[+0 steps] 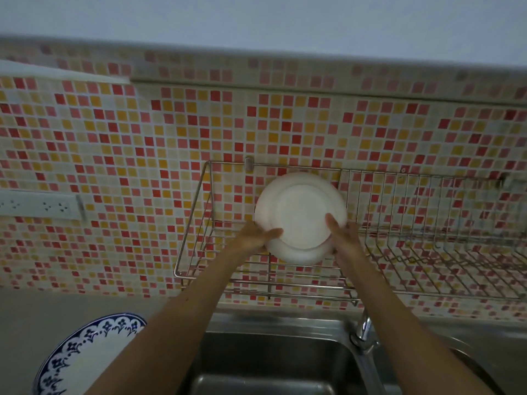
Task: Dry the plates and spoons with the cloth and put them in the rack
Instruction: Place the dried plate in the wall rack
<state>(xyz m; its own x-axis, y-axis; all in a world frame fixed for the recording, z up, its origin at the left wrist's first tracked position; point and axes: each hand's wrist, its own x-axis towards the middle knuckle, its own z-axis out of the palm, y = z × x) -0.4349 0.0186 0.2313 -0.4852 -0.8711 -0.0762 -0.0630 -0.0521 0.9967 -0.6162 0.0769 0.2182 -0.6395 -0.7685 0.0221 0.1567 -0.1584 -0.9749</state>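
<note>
White and unpatterned, the plate (299,215) is held upright against the far tiled wall (142,138), inside the left, open section of the wire rack (427,246), with its underside and foot ring turned toward the person. The left hand (253,238) grips the lower left rim and the right hand (340,233) the lower right rim. Each thumb lies across the near face, and the fingers are hidden behind the plate, presumably curled round its edge. The two-handed hold at the lower rim appears chosen to keep the plate vertical and steady while it is guided down between the wires. Whether the bottom edge already rests on the rack floor cannot be told, as the hands and the plate's own rim cover that point. The slotted section of the rack to the right holds nothing that can be made out. A second plate with a blue patterned border (85,354) lies flat on the bench (42,309) at the near left, partly behind the left forearm. Judged from its position, it is not yet racked. No cloth and no spoons are in view. The steel sink (271,366) and tap (363,329) sit directly below the rack, so drips would fall into the basin. A socket strip (37,206) is fixed to the wall well to the left. Assessment: the step in hand is seating this plate, and the hold should be kept until the rim is supported.
</note>
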